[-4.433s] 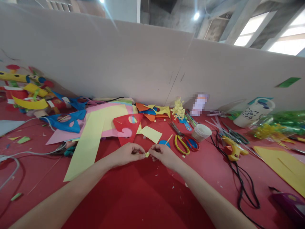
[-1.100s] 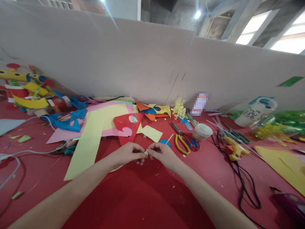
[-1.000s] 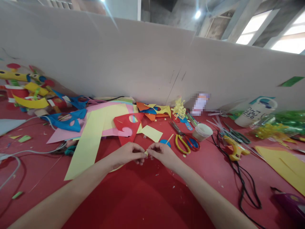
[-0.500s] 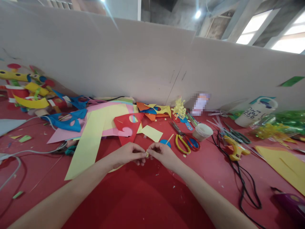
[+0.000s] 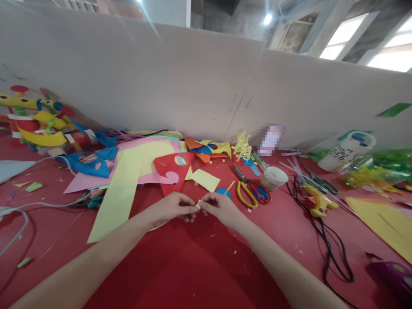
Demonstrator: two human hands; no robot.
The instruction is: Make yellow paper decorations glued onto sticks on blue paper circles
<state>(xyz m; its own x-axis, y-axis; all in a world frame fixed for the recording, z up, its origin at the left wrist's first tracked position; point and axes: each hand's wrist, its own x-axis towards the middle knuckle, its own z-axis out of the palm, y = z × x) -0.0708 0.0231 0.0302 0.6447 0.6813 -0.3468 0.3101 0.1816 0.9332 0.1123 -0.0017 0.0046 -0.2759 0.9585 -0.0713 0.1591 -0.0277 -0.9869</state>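
Between my fingertips is a small piece of pale yellow paper (image 5: 198, 205), partly hidden by the fingers. My left hand (image 5: 178, 207) pinches it from the left, and my right hand (image 5: 219, 208) pinches it from the right. Both hands hover over the red table (image 5: 193, 266). Just beyond my left hand lies a red paper mask (image 5: 168, 171) with an eye hole. A pale yellow paper rectangle (image 5: 206, 180) rests behind my hands, and a blue disc (image 5: 224, 192) with a thin stick is close to my right hand.
Scissors (image 5: 246, 193) with yellow and red handles lie right of my hands, beside a white cup (image 5: 274, 177). Farther right are a yellow glue gun (image 5: 317, 201) and its black cord. Coloured sheets (image 5: 120, 193) and a blue mask (image 5: 93, 163) spread leftward. A white partition (image 5: 144, 86) stands behind.
The fingers have shifted slightly around the small yellow paper piece, and a little more of it shows. Both hands stay in nearly the same place.
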